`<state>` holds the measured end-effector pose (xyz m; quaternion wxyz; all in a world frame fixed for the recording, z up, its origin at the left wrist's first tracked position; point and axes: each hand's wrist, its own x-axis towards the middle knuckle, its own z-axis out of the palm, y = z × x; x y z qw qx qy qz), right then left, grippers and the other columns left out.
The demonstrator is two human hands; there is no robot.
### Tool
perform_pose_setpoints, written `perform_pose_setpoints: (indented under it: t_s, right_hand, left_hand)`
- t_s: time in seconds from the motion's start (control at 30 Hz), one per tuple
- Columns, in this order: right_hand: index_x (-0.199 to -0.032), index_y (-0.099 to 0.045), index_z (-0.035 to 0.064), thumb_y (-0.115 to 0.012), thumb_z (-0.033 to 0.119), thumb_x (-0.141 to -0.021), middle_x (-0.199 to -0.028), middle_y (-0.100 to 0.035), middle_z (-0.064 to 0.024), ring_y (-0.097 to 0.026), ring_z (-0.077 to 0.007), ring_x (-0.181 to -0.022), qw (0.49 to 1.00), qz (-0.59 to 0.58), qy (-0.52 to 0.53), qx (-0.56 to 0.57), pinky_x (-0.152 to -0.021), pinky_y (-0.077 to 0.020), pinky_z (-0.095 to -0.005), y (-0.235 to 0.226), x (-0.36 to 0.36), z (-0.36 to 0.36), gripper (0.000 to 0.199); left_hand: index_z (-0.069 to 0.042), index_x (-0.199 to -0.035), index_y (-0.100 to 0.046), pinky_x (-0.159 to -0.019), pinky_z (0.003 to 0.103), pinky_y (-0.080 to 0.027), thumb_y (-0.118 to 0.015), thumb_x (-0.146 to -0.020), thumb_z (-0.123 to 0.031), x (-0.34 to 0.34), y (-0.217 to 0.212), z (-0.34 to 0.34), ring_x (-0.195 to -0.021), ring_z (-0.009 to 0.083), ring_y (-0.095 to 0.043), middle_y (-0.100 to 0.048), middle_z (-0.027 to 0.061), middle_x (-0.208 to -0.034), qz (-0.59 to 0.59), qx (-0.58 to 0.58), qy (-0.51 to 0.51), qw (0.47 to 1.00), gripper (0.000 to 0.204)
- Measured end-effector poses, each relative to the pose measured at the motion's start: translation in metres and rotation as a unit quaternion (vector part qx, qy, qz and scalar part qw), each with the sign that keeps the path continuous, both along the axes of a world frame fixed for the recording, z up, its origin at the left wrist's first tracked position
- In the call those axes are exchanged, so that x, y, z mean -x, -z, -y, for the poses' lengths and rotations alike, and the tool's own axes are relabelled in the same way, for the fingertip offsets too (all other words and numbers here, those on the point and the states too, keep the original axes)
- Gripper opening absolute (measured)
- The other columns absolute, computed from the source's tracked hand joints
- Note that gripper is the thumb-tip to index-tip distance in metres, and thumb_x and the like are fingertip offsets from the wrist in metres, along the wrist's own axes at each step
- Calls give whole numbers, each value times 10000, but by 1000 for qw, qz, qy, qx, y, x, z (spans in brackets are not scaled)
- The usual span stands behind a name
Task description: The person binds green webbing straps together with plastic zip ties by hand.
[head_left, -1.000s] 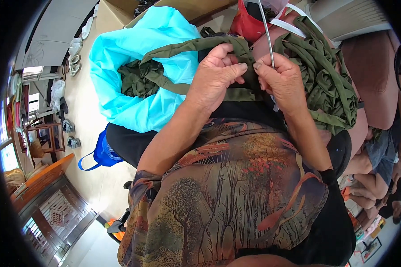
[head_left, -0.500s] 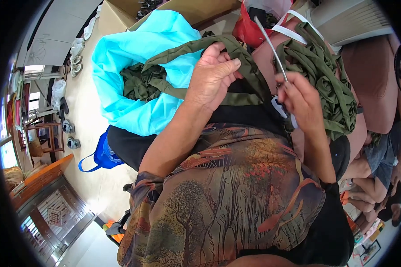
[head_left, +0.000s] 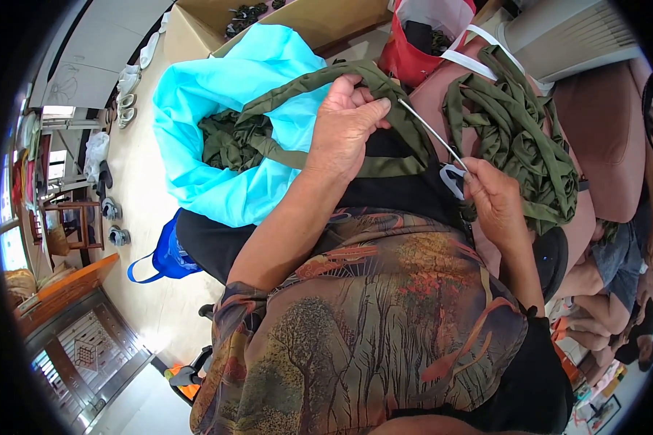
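My left hand [head_left: 345,127] pinches an olive-green fabric strip [head_left: 290,88] between thumb and fingers. The strip arches out of a bright turquoise cloth bag [head_left: 174,145] and hangs down past my hand over my lap. In my right hand [head_left: 495,199] is a long thin metal rod [head_left: 435,135], gripped at its lower end. Its tip lies at the strip, close to my left thumb. Beside the right fingers is a pale loop [head_left: 453,181]; whether it joins the rod I cannot tell. A heap of olive-green strips [head_left: 526,145] lies to the right.
A cardboard box [head_left: 319,36] with dark pieces inside stands at the back. Next to it is a red bag [head_left: 406,54]. Pinkish-brown seating [head_left: 602,145] is at the right, with other people beyond. A blue bag [head_left: 170,250] and several shoes [head_left: 125,109] are on the left.
My right hand has moved down towards me, and the rod's tip has dropped to the strip by my left thumb. My left hand keeps its hold on the strip.
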<state>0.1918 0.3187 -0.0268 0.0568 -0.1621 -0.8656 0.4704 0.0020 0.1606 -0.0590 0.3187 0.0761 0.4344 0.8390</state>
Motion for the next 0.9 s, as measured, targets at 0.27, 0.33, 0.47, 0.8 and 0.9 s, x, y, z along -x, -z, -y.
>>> perform_pose_setpoints:
  t_s: [0.27,0.33,0.47,0.8,0.9]
  right_hand:
    - [-1102,-637,15,-545,-24,-905,-714,-568,-29,-490,-147,-601,1000,-5,-4,-25,-570,-404,-269,7,1,-3,221]
    - [-1103,-636,23,-551,-25,-898,-707,-567,-33,-494,-157,-596,1000,-6,-4,-24,-565,-406,-280,8,1,-3,228]
    - [-1091,-645,15,-521,-28,-921,-722,-574,-18,-485,-120,-609,998,-25,-7,-58,-576,-393,-245,9,6,0,215]
    - [-1172,-547,33,-534,-11,-891,-725,-557,-16,-460,-112,-612,996,-2,-8,-93,-597,-398,-250,13,40,7,285]
    - [-1174,-529,34,-543,-5,-884,-739,-559,-16,-459,-110,-621,999,15,-14,-29,-609,-401,-254,9,35,1,293]
  left_hand:
    - [3,-1231,-498,-680,253,-455,-597,-825,69,-3,3,0,-797,143,-557,-625,105,-973,-8,30,15,999,424]
    - [2,-1230,-501,-678,253,-455,-597,-823,69,-5,3,-1,-791,141,-556,-627,102,-971,-7,34,17,999,423]
    - [-10,-1230,-509,-667,249,-455,-601,-815,67,-10,5,-4,-772,138,-558,-634,90,-947,-13,47,37,998,432]
    - [-40,-1133,-577,-603,225,-454,-640,-830,21,-52,15,-11,-742,133,-587,-652,94,-915,-1,130,248,960,315]
    - [-38,-1106,-586,-586,226,-454,-653,-855,-16,-50,2,-9,-721,137,-595,-652,93,-891,61,85,188,977,261]
